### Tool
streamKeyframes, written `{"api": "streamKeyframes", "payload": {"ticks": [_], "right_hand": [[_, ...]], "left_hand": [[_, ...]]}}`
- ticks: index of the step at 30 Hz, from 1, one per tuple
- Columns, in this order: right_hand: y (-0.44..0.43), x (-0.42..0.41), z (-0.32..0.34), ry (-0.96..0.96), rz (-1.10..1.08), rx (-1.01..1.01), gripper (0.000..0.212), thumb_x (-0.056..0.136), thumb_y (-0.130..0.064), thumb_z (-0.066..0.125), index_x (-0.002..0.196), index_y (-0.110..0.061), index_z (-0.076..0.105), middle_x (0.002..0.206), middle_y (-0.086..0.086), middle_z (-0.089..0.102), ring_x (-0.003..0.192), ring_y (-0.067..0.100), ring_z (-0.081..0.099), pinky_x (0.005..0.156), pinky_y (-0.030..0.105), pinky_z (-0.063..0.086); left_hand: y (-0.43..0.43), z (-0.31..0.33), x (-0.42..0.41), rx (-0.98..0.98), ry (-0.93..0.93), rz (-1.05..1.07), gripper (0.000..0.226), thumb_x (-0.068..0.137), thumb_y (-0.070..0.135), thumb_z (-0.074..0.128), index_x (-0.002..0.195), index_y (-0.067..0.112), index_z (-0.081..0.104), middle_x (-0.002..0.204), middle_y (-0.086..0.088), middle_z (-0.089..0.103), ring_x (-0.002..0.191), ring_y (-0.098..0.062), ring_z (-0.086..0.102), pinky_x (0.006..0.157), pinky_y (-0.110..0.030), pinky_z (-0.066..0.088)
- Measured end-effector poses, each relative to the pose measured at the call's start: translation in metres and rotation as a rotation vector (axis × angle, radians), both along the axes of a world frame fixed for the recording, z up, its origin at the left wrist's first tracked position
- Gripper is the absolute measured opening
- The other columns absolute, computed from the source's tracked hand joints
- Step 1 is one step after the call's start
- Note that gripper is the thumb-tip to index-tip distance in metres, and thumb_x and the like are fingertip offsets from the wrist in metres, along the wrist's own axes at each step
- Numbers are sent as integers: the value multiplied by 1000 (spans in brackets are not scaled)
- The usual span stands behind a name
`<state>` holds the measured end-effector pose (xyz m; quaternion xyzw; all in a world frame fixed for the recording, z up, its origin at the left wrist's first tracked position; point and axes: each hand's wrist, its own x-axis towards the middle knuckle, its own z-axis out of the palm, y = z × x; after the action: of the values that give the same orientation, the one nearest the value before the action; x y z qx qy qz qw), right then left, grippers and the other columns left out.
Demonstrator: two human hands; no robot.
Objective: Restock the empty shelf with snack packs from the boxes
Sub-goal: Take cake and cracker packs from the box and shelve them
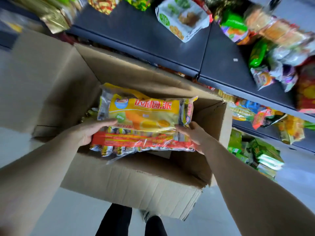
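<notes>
A big yellow snack pack [144, 113] with red lettering is held over the open cardboard box [136, 181], stacked on a red and clear pack [143, 142]. My left hand [92, 132] grips the stack's left end, thumb on top. My right hand [194, 133] grips the right end the same way. More packs lie deeper in the box, mostly hidden. The dark shelf [141, 34] runs diagonally beyond the box, with a bare stretch in its middle.
A white-green pack [182, 17] stands on the shelf's back. Mixed snack bags [276, 53] crowd the shelf at right. Lower shelves at right hold more packs, with green boxes [259, 152] near the floor. My legs stand below the box's near flap.
</notes>
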<state>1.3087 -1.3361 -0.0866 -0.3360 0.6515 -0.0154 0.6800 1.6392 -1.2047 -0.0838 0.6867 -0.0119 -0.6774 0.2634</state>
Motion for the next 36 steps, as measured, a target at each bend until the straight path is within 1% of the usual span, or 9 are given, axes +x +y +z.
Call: {"api": "streamKeyframes", "payload": {"ticks": [6, 12, 15, 17, 19, 24, 28, 32, 36], "right_hand": [[-2, 6, 106, 0, 62, -87, 82, 58, -43, 93, 129, -31, 52, 121, -2, 67, 112, 24, 63, 90, 48, 51], [3, 9, 205, -86, 29, -254, 82, 67, -36, 88, 137, -27, 47, 134, -6, 59, 123, 19, 52, 103, 46, 34], [6, 10, 251, -122, -9, -344, 65, 76, -25, 85, 130, -27, 50, 127, -6, 63, 109, 14, 60, 95, 43, 40], [3, 11, 278, -143, -15, -422, 55, 84, -20, 79, 129, -24, 49, 119, -9, 62, 100, 7, 57, 82, 36, 38], [-1, 12, 306, -144, -6, -507, 54, 85, -18, 78, 131, -21, 49, 119, -8, 63, 100, 4, 58, 72, 29, 40], [-8, 14, 378, -171, 13, -635, 63, 74, -32, 86, 127, -30, 54, 125, -3, 66, 114, 17, 63, 102, 45, 48], [-13, 13, 425, -238, -29, -693, 49, 83, -21, 80, 124, -25, 53, 119, 6, 70, 103, 28, 70, 94, 52, 54], [-16, 13, 476, -241, -92, -786, 45, 85, -21, 78, 124, -22, 55, 118, 5, 71, 100, 28, 72, 91, 52, 56], [-19, 12, 538, -248, -86, -882, 44, 85, -24, 78, 122, -24, 56, 115, 6, 72, 97, 29, 73, 81, 50, 60]], "left_hand": [[4, 97, 2, -115, -26, -4, 103, 5, 55, 95, 99, 21, 71, 81, -5, 76, 65, -17, 72, 58, -30, 57], [-5, 191, 9, -240, -32, -62, 61, 59, 49, 85, 111, 22, 68, 100, -11, 74, 80, -22, 69, 86, -41, 55], [-12, 227, 15, -292, -72, -62, 84, 47, 56, 88, 117, 19, 62, 92, -7, 76, 78, -22, 72, 80, -42, 58], [-17, 252, 21, -339, -78, -60, 78, 58, 53, 82, 121, 14, 58, 84, -6, 76, 71, -22, 71, 70, -40, 57], [-23, 278, 23, -359, -102, -87, 77, 65, 52, 75, 128, 12, 56, 101, -12, 74, 83, -29, 71, 71, -43, 59], [-37, 344, 37, -483, -167, -101, 93, 65, 54, 77, 146, 25, 40, 121, -12, 69, 89, -28, 73, 59, -36, 58], [-45, 398, 39, -588, -180, -173, 91, 59, 51, 82, 139, 28, 47, 110, -9, 73, 89, -31, 73, 65, -42, 59], [-53, 448, 44, -692, -234, -259, 92, 49, 53, 94, 129, 29, 55, 112, -6, 74, 110, -31, 66, 99, -49, 47], [-64, 511, 42, -821, -255, -277, 66, 69, 35, 82, 129, 24, 57, 117, -11, 71, 105, -31, 68, 74, -40, 56]]}}
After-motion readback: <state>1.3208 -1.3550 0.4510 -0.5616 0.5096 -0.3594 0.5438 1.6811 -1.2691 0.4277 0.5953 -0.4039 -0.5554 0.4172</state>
